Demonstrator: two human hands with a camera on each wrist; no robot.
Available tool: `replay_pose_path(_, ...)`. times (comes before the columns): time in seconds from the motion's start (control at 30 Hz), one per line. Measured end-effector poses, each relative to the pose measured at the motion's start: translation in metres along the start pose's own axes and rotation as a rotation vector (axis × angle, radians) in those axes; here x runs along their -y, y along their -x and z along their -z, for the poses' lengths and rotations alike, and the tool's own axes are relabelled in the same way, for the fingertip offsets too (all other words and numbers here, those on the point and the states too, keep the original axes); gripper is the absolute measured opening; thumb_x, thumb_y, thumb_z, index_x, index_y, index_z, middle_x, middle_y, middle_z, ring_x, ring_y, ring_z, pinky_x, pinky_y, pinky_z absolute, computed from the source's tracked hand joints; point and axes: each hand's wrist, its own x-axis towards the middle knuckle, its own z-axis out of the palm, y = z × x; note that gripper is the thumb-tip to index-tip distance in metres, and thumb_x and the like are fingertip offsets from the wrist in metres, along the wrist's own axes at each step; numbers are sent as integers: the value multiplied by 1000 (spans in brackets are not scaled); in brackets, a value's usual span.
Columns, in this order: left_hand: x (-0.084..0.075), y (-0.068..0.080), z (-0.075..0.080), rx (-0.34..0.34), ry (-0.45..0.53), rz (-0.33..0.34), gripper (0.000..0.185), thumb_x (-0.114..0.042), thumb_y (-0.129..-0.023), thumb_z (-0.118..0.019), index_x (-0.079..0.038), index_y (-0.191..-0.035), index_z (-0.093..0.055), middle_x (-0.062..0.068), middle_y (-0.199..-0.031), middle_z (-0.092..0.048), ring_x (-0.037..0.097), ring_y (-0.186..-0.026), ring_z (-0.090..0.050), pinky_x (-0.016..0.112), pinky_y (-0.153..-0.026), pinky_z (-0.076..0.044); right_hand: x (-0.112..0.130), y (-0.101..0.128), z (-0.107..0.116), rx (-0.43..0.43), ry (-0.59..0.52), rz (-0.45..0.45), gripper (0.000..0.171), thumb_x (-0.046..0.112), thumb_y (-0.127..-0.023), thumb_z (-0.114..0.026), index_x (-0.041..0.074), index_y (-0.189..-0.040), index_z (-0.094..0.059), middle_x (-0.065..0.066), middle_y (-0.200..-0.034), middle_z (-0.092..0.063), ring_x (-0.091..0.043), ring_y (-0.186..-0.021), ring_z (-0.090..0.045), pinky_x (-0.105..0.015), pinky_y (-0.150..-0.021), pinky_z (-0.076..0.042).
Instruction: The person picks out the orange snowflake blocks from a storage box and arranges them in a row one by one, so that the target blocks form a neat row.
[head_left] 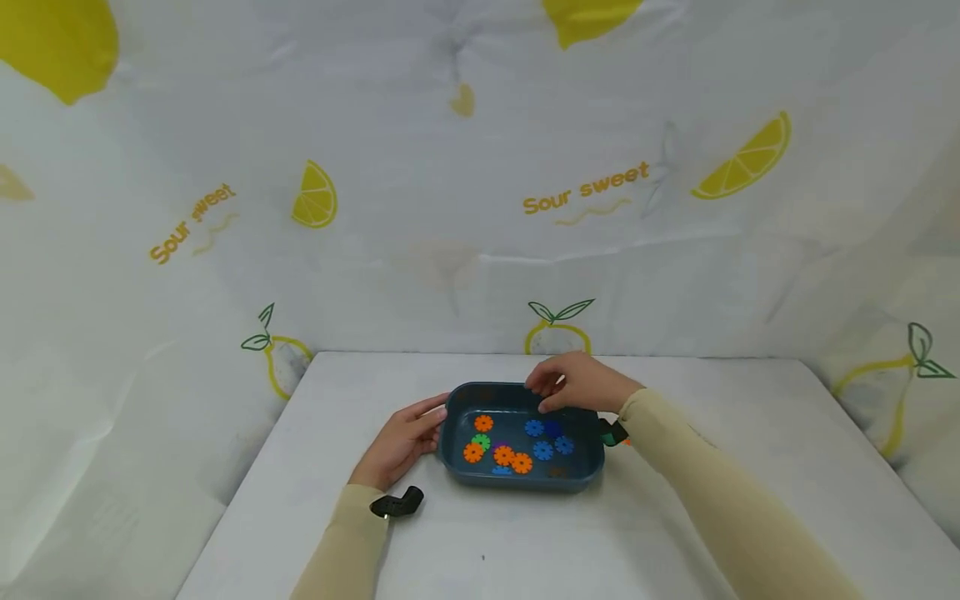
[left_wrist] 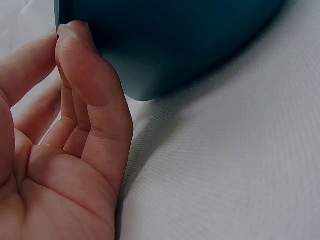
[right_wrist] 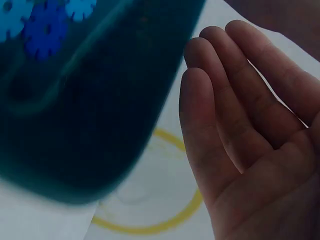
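Note:
A dark teal rectangular tray (head_left: 517, 482) with rounded corners sits on the table. Inside it lie several notched plastic discs: orange discs (head_left: 521, 462), blue discs (head_left: 542, 451), a green disc (head_left: 481, 442), and a bit of purple. My left hand (head_left: 397, 446) holds the tray's left end; in the left wrist view its fingertips (left_wrist: 75, 32) meet at the tray wall (left_wrist: 150, 50). Above the tray's far right side, my right hand (head_left: 581, 383) hovers with loosely bent fingers. No disc shows in it. The right wrist view has its fingers (right_wrist: 197, 110) beside the tray rim.
White table (head_left: 480, 550) extends around the tray. Beside the right wrist, a green piece (head_left: 609, 438) and a sliver of orange show at the tray's right side, partly hidden by the sleeve. A white lemon-print sheet (head_left: 420, 275) hangs behind and at both sides.

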Motion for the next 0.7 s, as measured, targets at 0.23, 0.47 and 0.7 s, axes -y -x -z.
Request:
replay_pose_path(0.23, -1, -1, 0, 8, -2, -1, 51, -36, -105, -73, -20, -152, -63, 2, -97, -66, 16, -83, -58, 24, -74, -55, 17, -31, -34, 162, 108, 10, 30, 14, -91, -88, 13, -120, -79, -4, -113, -78, -10, -97, -68, -36, -95, -60)
replay_pose_path(0.47, -1, -1, 0, 16, -12, -1, 54, -41, -102, -76, -23, -151, -64, 2, -95, -65, 16, -83, -58, 26, -74, -55, 18, -41, -64, 263, 133, -7, 23, 14, -91, -89, 20, -112, -81, 7, -104, -76, -9, -93, -66, -30, -91, -59)
replay_pose_path(0.7, -2, 0, 1, 17, -6, -6, 54, -38, -103, -76, -22, -152, -64, 1, -95, -68, 14, -82, -59, 24, -73, -55, 17, -43, -73, 266, 159, 35, 24, 14, -86, -93, 19, -106, -82, 5, -101, -74, -10, -90, -64, -28, -84, -57)
